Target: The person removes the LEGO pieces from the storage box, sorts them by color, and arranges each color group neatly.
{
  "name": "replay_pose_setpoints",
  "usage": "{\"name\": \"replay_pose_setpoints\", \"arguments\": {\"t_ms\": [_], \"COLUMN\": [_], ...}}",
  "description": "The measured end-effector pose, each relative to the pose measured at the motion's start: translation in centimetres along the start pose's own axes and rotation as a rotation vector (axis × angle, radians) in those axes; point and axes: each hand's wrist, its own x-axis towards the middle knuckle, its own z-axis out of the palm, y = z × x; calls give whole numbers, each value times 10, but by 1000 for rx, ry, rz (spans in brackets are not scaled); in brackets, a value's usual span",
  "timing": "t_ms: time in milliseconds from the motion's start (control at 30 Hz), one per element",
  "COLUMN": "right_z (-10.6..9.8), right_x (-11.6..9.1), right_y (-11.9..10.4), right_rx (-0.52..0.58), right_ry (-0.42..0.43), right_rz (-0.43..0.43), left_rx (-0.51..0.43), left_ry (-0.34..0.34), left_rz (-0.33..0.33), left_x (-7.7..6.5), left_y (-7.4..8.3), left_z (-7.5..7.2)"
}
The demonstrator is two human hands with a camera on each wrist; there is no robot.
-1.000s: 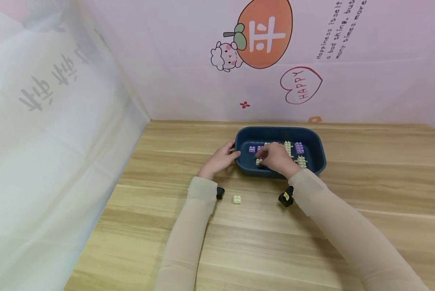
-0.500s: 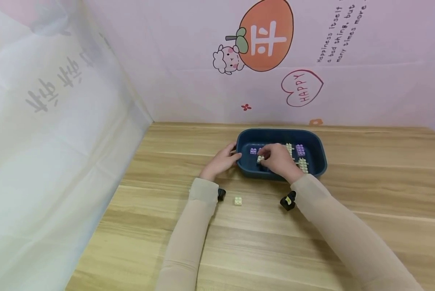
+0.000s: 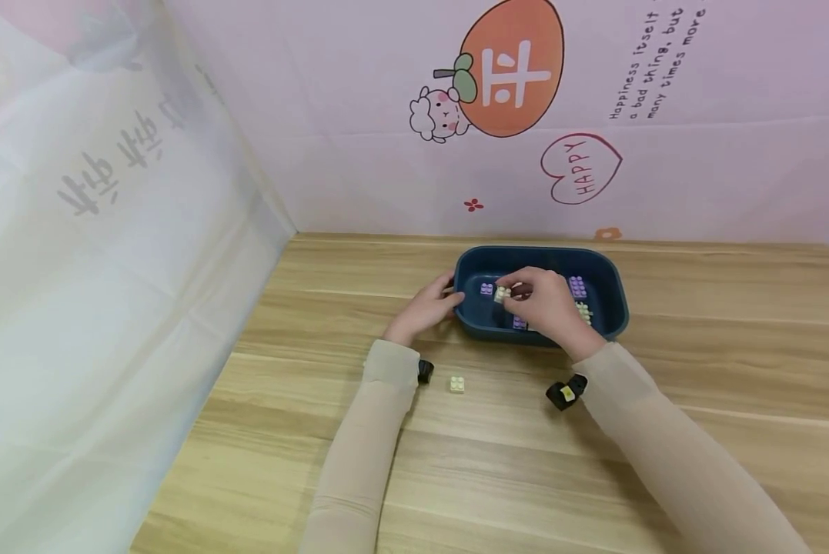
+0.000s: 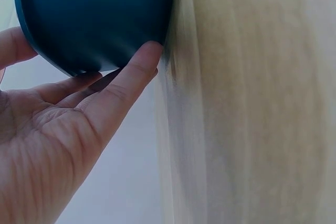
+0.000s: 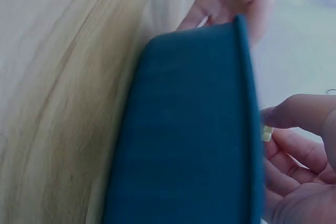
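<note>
At its left end, the dark blue bin (image 3: 479,327) is touched by my left hand (image 3: 419,309); the fingers lie fairly straight against the outer wall in the left wrist view. My right hand (image 3: 544,304) is over the bin and pinches a small pale yellow brick (image 3: 502,295) between thumb and fingertips. That brick shows only partly in the right wrist view, behind the bin's rim. Inside the bin, a purple brick (image 3: 486,289) lies to the left, and another purple brick (image 3: 519,322) shows below the right hand. Other bricks are hidden beneath that hand.
A loose pale yellow brick (image 3: 457,384) lies on the wooden table (image 3: 483,477) in front of the bin. A larger purple brick (image 3: 577,287) and pale yellow pieces (image 3: 583,312) are at the bin's right. Behind rises a printed cloth (image 3: 359,154).
My right hand has lifted the pale yellow brick slightly and carried it toward the back of the bin, uncovering a purple brick near the front wall. The left hand stays at the bin's end.
</note>
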Motion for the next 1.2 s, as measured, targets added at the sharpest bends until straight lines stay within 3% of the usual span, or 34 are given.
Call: {"name": "replay_pose_setpoints", "arguments": {"t_ms": [133,367,533,800,1200], "right_z": [-3,-7,-7,-5,9], "right_x": [-8,-23,-35,-54,-75], "right_y": [-4,-8,-9,-9,-7], "right_rx": [43,272,404,437,429], "right_ry": [24,-14,-25,-16,-109], "right_rz": [-4,142,183,121,153], "left_rx": [-4,18,21,19,24], "left_ry": [-3,13,4,6,10], "left_rz": [-6,-10,1,4,-2], "left_x": [-1,0,0,1,2], "left_y": [-2,-6,-7,-5,0], "left_z": [0,1,3,4,0]}}
